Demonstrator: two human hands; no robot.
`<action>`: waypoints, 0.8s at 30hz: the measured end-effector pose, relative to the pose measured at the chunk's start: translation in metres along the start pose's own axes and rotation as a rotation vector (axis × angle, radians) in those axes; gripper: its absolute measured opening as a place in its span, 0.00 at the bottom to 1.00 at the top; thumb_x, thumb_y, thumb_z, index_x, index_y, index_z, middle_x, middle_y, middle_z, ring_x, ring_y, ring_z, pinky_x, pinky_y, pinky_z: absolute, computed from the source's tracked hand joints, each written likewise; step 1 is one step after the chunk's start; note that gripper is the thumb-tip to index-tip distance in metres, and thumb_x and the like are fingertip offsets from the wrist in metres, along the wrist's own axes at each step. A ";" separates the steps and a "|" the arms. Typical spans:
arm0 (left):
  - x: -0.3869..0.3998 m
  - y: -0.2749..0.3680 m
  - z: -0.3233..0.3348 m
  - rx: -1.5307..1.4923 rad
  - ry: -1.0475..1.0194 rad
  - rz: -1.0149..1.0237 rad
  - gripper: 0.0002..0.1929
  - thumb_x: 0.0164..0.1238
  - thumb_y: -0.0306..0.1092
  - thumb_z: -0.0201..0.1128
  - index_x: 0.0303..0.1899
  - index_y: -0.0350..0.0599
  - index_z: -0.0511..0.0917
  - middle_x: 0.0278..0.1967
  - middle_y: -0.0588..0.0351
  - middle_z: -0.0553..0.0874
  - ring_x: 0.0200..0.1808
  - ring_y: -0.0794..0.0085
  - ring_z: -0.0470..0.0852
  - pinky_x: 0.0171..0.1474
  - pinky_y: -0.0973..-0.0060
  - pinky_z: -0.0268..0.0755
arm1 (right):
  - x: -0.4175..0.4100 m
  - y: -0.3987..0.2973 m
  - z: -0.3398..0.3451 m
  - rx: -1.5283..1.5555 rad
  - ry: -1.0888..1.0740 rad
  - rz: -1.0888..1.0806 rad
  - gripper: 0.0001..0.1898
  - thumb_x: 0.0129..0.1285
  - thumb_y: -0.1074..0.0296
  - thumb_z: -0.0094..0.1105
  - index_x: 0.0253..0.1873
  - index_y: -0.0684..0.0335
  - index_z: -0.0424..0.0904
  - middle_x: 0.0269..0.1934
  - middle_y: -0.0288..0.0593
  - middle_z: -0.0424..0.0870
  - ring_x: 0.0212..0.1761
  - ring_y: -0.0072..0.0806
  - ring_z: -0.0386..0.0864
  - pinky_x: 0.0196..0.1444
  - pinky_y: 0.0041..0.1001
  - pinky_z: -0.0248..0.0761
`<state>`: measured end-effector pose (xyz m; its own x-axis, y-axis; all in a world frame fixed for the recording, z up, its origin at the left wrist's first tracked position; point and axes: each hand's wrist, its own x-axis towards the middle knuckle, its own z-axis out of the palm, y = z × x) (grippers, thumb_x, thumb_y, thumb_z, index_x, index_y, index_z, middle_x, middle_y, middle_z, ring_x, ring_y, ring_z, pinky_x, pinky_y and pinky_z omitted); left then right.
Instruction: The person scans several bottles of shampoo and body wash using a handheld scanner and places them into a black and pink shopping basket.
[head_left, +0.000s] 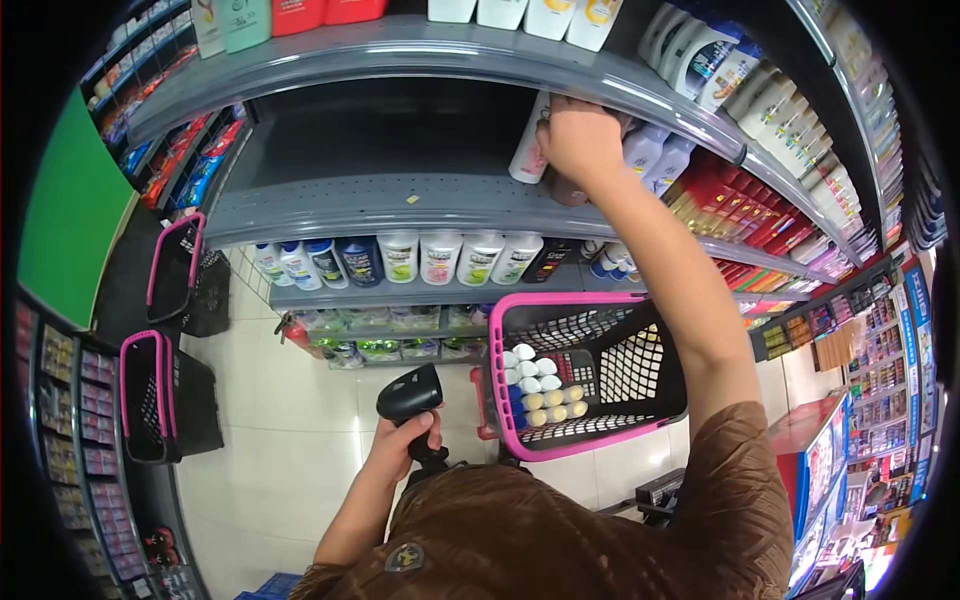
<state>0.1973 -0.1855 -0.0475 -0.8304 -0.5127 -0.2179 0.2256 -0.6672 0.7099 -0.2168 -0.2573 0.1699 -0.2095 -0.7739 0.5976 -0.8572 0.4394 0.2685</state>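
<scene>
My left hand (399, 444) is closed around the handle of a black handheld barcode scanner (410, 392), held low in front of my body. Up on the middle shelf, my right hand (583, 141) reaches in at the right end and touches a white bottle (529, 161) with a pink print, which leans slightly. Its fingertips are partly hidden under the shelf above, so the grip cannot be told. A darker bottle (568, 192) stands just below that hand. Pale purple bottles (667, 166) stand to its right. Beneath my right arm is a black shopping basket with a pink rim (517, 448), holding several white-capped and cream-capped bottles (555, 412).
Shampoo bottles (440, 258) line the lower shelf. The upper shelf edge (450, 58) juts out above my right hand. Two black baskets with pink handles (169, 405) stand at the left. Red boxes (750, 210) fill the shelf at the right. A green panel (71, 217) stands far left.
</scene>
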 end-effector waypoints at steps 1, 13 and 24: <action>-0.001 0.002 -0.003 0.004 -0.011 -0.003 0.16 0.70 0.36 0.66 0.53 0.35 0.79 0.31 0.54 0.81 0.27 0.70 0.80 0.35 0.67 0.75 | 0.008 -0.001 0.001 0.005 0.003 0.001 0.28 0.61 0.60 0.65 0.64 0.68 0.76 0.62 0.57 0.79 0.62 0.52 0.79 0.63 0.42 0.75; -0.001 0.004 -0.011 0.009 -0.036 0.001 0.17 0.70 0.38 0.66 0.53 0.37 0.78 0.30 0.54 0.81 0.26 0.69 0.80 0.34 0.68 0.75 | -0.012 -0.010 -0.016 0.328 -0.014 -0.139 0.34 0.60 0.64 0.71 0.69 0.63 0.67 0.56 0.53 0.84 0.60 0.52 0.79 0.62 0.42 0.73; 0.031 -0.034 0.029 0.015 -0.015 -0.077 0.18 0.71 0.37 0.63 0.55 0.35 0.77 0.30 0.53 0.80 0.28 0.69 0.78 0.35 0.68 0.72 | -0.157 0.050 -0.106 0.647 0.184 -0.379 0.25 0.58 0.70 0.74 0.61 0.61 0.77 0.54 0.47 0.82 0.54 0.47 0.81 0.56 0.38 0.76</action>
<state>0.1487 -0.1634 -0.0593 -0.8528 -0.4515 -0.2624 0.1529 -0.6964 0.7011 -0.1771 -0.0658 0.1696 0.1863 -0.7052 0.6840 -0.9710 -0.2382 0.0190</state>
